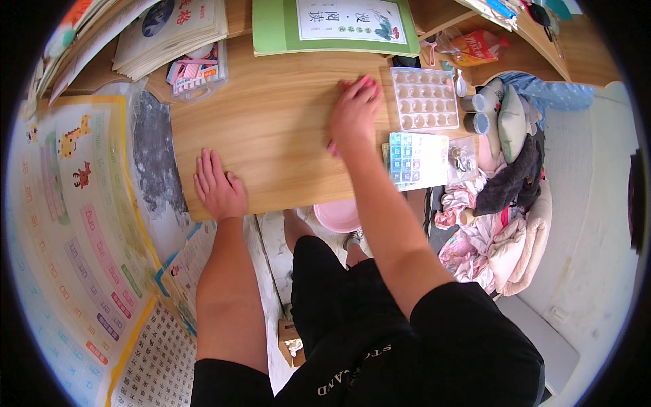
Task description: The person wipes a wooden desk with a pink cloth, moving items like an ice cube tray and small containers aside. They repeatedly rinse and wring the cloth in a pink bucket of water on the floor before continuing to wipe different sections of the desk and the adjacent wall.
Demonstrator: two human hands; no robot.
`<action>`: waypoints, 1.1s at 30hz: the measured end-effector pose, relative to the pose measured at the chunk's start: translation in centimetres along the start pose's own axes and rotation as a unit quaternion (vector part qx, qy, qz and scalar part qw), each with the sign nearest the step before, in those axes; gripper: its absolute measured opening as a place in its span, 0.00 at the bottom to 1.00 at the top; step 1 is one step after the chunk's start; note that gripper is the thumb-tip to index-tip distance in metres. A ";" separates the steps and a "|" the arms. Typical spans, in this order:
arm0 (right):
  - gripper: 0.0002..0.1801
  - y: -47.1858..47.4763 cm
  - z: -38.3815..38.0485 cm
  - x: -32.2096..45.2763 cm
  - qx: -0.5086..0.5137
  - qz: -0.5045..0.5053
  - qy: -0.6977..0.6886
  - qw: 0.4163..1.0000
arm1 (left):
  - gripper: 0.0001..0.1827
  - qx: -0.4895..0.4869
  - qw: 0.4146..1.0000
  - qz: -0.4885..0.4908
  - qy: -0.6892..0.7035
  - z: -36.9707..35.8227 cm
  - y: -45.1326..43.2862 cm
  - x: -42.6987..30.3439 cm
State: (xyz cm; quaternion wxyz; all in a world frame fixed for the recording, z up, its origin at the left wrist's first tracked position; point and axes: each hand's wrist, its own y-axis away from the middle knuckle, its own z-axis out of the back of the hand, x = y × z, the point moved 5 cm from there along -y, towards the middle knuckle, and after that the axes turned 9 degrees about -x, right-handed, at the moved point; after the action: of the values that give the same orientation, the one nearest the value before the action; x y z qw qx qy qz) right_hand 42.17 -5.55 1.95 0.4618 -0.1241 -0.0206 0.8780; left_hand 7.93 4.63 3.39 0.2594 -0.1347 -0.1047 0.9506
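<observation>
My right hand point(357, 114) presses a red cloth point(367, 86) onto the wooden desktop point(274, 127), on the right part of the bare wood. Part of the cloth shows past the fingers and a bit more beside the wrist; the rest lies hidden under the palm. Flat on the desk's near left corner rests my left hand point(218, 191), fingers spread, holding nothing. Just right of the cloth lies a clear plastic tray with round wells point(425, 99). Below that tray is a blue and white compartment box or sheet point(419, 158), beside a small clear bag of metal items point(463, 158).
A green book point(277, 30) lies at the desk's back edge. Left of it are a clear case of stationery point(197, 74) and stacked papers point(168, 35). Lidded jars point(477, 123) stand at right, near heaped clothes point(488, 224). A pink basin point(338, 214) sits below the desk.
</observation>
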 end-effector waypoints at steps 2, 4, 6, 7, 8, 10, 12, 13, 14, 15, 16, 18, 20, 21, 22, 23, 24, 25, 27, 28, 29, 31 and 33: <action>0.47 6.2 4.1 3.3 0.102 0.088 -0.032 0.990 | 0.38 0.003 1.000 0.010 -0.023 0.6 0.5 1.3; 0.42 11.3 6.8 5.1 0.152 0.159 -0.079 0.972 | 0.38 0.003 1.000 0.011 -0.025 0.7 0.5 1.2; 0.36 14.7 7.8 6.6 0.178 0.211 -0.158 0.948 | 0.38 0.002 1.000 0.005 -0.018 0.5 0.2 0.8; 0.33 15.3 7.9 7.0 0.215 0.217 -0.225 0.925 | 0.38 0.004 1.000 0.005 -0.018 0.4 0.2 0.8; 0.30 13.8 7.8 6.6 0.155 0.200 -0.260 0.932 | 0.37 0.006 1.000 0.007 -0.020 0.3 0.2 0.8; 0.25 8.1 6.6 4.7 0.039 0.166 -0.330 0.929 | 0.37 0.009 1.000 0.009 -0.026 0.6 0.6 1.4; 0.24 1.0 7.9 2.1 -0.023 0.094 -0.315 0.944 | 0.38 0.010 0.999 0.011 -0.036 0.8 0.6 1.8; 0.24 -2.1 5.4 -0.2 -0.116 0.085 -0.308 0.941 | 0.38 0.009 1.000 0.005 -0.027 0.4 0.2 0.9; 0.26 -4.4 3.3 -1.9 -0.162 0.065 -0.311 0.934 | 0.38 0.010 1.000 0.001 -0.022 0.1 -0.1 0.3; 0.29 -5.8 2.5 -2.3 -0.106 0.054 -0.368 0.922 | 0.38 0.009 1.000 0.001 -0.023 0.0 0.0 0.3; 0.30 -5.2 2.3 -1.9 -0.143 0.037 -0.350 0.925 | 0.38 0.008 1.000 0.001 -0.021 0.0 0.1 0.3; 0.31 -2.6 3.1 1.1 -0.180 0.116 -0.283 0.935 | 0.38 0.004 1.000 0.001 -0.020 0.1 0.1 0.6; 0.32 3.1 5.2 5.1 -0.146 0.260 -0.239 0.924 | 0.39 0.010 0.999 0.008 -0.031 0.4 0.3 1.2; 0.32 6.7 5.7 6.7 -0.111 0.307 -0.242 0.914 | 0.39 0.015 0.999 0.009 -0.032 0.3 0.4 1.2; 0.34 10.5 6.4 8.3 -0.070 0.354 -0.259 0.896 | 0.39 0.017 0.999 0.013 -0.033 0.4 0.6 1.4; 0.35 14.0 6.9 9.1 -0.031 0.398 -0.269 0.876 | 0.39 0.018 0.999 0.015 -0.028 0.3 0.5 1.1; 0.35 17.1 7.8 9.1 -0.013 0.397 -0.334 0.855 | 0.39 0.018 0.999 0.017 -0.026 0.3 0.4 1.0; 0.36 18.9 8.7 9.1 0.007 0.393 -0.399 0.828 | 0.39 0.016 1.000 0.015 -0.019 0.4 0.4 1.0; 0.36 19.2 8.9 8.4 0.026 0.398 -0.447 0.801 | 0.39 0.011 1.000 0.014 -0.008 0.5 0.5 1.2; 0.36 19.0 9.1 7.8 0.034 0.402 -0.470 0.785 | 0.38 0.008 1.000 0.012 -0.006 0.5 0.5 1.3; 0.34 16.7 8.5 6.7 0.006 0.349 -0.507 0.788 | 0.38 0.004 1.000 0.012 -0.005 0.5 0.5 1.4; 0.29 10.0 6.7 4.8 -0.058 0.237 -0.519 0.819 | 0.36 -0.009 1.000 0.013 0.014 0.8 0.8 1.6; 0.27 3.1 6.4 3.5 -0.132 0.190 -0.501 0.834 | 0.34 -0.030 0.998 0.015 0.053 1.3 0.8 1.6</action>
State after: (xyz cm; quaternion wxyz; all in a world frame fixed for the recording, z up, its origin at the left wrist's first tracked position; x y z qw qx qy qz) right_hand 36.32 -3.96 6.97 0.1911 0.2717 -0.3406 0.8796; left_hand 5.78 4.62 4.07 0.2462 -0.1943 -0.1170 0.9423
